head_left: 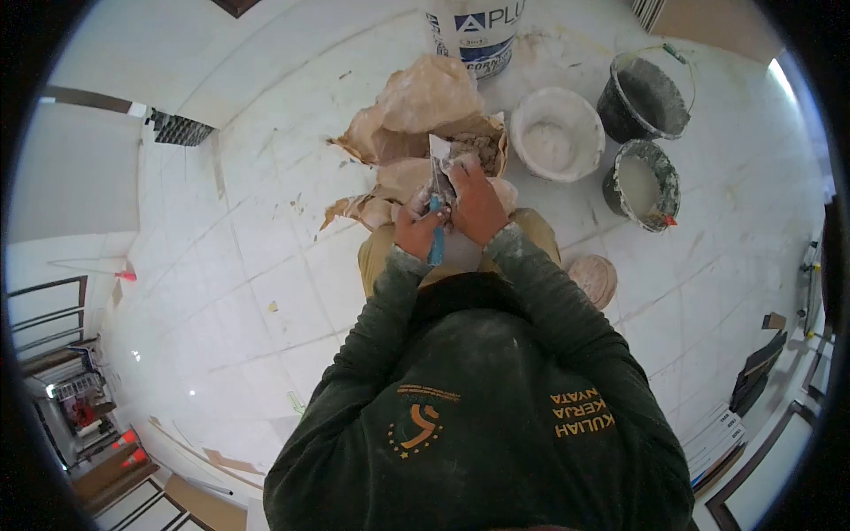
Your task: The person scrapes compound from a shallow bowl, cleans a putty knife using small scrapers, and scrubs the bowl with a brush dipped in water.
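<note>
My left hand (418, 232) is closed round the blue handle of a putty knife (436, 243), in front of my knees. The knife's pale blade points away from me, over a torn brown paper bag (425, 97). Close beside the blade is my right hand (476, 202), its fingers curled in at the bag's mouth. What those fingers hold, if anything, is hidden. Grey-brown powder (478, 149) shows inside the bag. Whitish residue coats the fingers and sleeve cuffs.
Right of the bag stand a white bucket (556, 133), a black bucket (651, 97) and a smaller dark bucket (639, 186) with pale liquid. A labelled pail (478, 35) is behind the bag. A round pinkish object (593, 281) lies by my right knee on the tiled floor (266, 265).
</note>
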`<state>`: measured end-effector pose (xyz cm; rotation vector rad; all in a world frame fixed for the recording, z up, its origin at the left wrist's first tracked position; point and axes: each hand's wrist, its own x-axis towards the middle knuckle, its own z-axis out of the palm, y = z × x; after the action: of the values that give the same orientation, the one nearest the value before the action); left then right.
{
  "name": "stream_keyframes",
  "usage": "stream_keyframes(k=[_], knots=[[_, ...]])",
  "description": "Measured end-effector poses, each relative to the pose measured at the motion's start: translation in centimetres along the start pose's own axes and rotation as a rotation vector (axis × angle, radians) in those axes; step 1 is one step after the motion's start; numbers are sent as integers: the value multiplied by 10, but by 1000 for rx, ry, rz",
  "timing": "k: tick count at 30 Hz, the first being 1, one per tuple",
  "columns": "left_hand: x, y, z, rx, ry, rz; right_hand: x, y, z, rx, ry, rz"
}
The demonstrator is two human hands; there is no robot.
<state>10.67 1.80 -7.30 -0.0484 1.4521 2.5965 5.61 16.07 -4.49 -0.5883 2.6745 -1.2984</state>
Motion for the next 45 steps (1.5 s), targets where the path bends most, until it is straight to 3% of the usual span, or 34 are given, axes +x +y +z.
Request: stream_keyframes(k=[2, 7, 9, 12, 14, 19, 21, 23, 31, 34, 39, 42, 45], knots=[[4, 12, 3, 1, 30, -13, -5, 0, 5, -35, 76, -176], [12, 20, 0, -8, 8, -19, -21, -2, 19, -28, 54, -129], [15, 27, 14, -11, 94, -46, -20, -2, 19, -40, 46, -69], [24, 26, 8, -231, -36, -90, -14, -3, 9, -14, 80, -143], [23, 27, 10, -214, -23, -136, -8, -4, 7, -15, 183, -173], [21, 32, 13, -156, -41, -192, -5, -1, 1, 0, 119, -177], [16, 30, 18, -144, 97, -233, -5, 6, 6, -60, 126, -196], [15, 23, 13, -137, 108, -244, 0, 9, 5, 21, 84, -90], [19, 18, 15, -152, 159, -227, 8, 13, 2, 63, 125, -125], [19, 20, 11, -71, 113, -266, 3, 11, 6, 67, 82, -63], [19, 13, 3, -251, 8, -246, 2, 7, 1, 54, 41, -22], [20, 13, 9, -219, 114, -276, 8, 16, 7, 67, 97, -23], [19, 15, 5, -225, 31, -268, -2, 9, 14, 60, 157, -144]])
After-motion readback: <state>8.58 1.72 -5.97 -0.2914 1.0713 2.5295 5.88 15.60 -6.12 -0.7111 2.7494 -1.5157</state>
